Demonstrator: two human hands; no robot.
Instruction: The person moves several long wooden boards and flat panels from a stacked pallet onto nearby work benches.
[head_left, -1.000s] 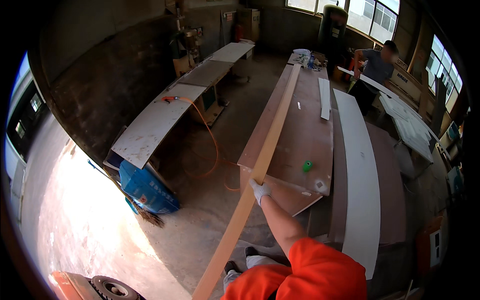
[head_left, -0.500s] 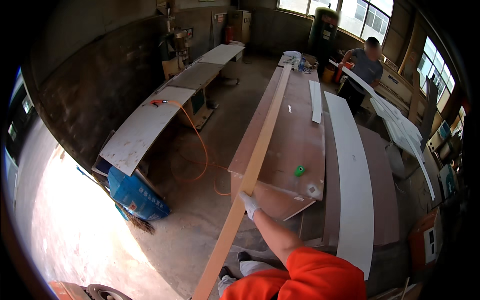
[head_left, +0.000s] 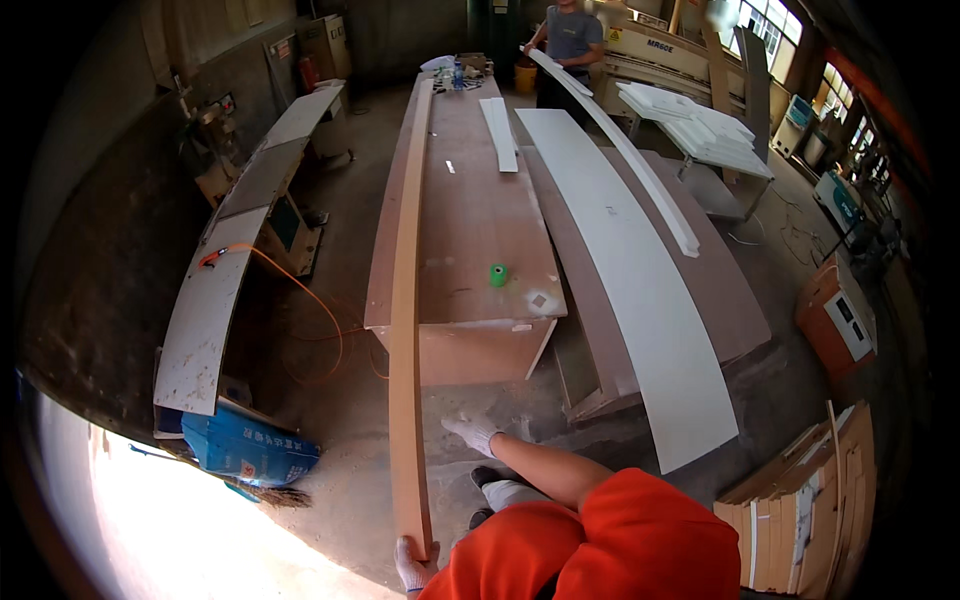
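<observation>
A long, narrow tan board (head_left: 405,300) lies along the left side of the brown worktable (head_left: 480,235), its near end jutting past the table toward me. My left hand (head_left: 413,563), in a white glove, grips that near end. Just right of the board, apart from it, my right hand (head_left: 470,434) is held out over the floor, gloved and with nothing in it. Its fingers look stretched out. On the tabletop are a green roll (head_left: 498,275) and two short white strips (head_left: 500,135).
A wide white panel (head_left: 630,270) lies right of the worktable. Behind it, another person (head_left: 568,45) holds a long white strip (head_left: 625,150). An orange hose (head_left: 315,290) trails from the left bench (head_left: 205,330). Flattened cardboard (head_left: 800,510) stands at lower right.
My right hand has let go of the board and moved off to its right. My left hand has come into view at the near end. The view has swung right; the other person's strip has shifted.
</observation>
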